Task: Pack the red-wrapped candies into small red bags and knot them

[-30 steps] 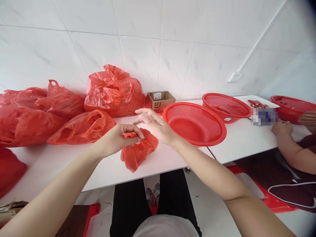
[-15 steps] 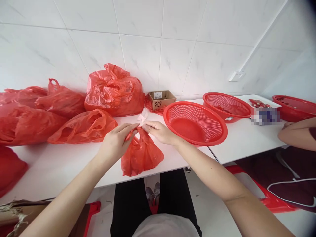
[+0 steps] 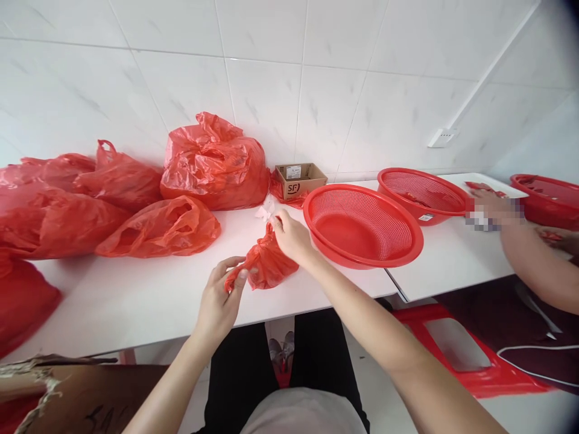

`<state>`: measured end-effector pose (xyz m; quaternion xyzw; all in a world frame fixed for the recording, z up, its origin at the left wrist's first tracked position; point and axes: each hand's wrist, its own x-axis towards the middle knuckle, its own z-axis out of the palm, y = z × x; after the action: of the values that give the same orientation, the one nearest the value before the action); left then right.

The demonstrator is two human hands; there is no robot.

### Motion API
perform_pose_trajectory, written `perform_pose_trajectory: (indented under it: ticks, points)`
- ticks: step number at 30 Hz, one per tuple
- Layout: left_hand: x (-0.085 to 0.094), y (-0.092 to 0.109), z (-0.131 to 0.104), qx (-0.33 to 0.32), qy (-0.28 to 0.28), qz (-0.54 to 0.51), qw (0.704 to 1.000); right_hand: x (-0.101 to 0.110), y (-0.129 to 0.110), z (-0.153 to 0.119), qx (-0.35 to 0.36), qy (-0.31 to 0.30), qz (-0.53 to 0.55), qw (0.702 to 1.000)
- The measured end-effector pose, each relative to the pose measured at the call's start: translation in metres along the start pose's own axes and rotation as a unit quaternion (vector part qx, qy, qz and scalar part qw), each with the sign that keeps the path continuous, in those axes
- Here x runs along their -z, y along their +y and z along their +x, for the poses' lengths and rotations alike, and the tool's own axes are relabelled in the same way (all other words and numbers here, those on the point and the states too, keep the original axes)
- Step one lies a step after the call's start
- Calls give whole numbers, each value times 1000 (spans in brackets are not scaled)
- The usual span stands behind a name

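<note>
A small red plastic bag lies on the white table in front of me, bunched into a rounded bundle. My left hand pinches one twisted end of it at the near left. At its upper end, my right hand grips the other gathered end between thumb and fingers. The bag is stretched between both hands; what it contains is hidden. Just beyond my right fingertips is a small pale pink scrap. To the right of my right hand stands a red plastic basket with perforated sides.
Several filled red bags line the left and back. Against the wall sits a small cardboard box. Further right are another red basket, a white tray and a co-worker's arm. A large carton stands at lower left.
My hands have moved apart, the left toward me and the right slightly up and right, pulling the bag's ends tight around its bundle. The co-worker's hand has reached toward the tray.
</note>
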<state>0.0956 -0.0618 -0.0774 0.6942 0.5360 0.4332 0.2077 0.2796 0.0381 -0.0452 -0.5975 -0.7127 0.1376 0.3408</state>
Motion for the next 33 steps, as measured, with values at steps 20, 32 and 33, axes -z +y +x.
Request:
perform_pose_trajectory:
  ticks: [20, 32, 33]
  points:
    - [-73, -59, 17, -2, 2, 142, 990, -64, 63, -44, -78, -17, -114, 990]
    - [-67, -47, 31, 37, -79, 191, 978, -60, 70, -28, -97, -92, -88, 987]
    - [-60, -44, 30, 28, -93, 175, 980, -56, 74, -24, -99, -90, -78, 988]
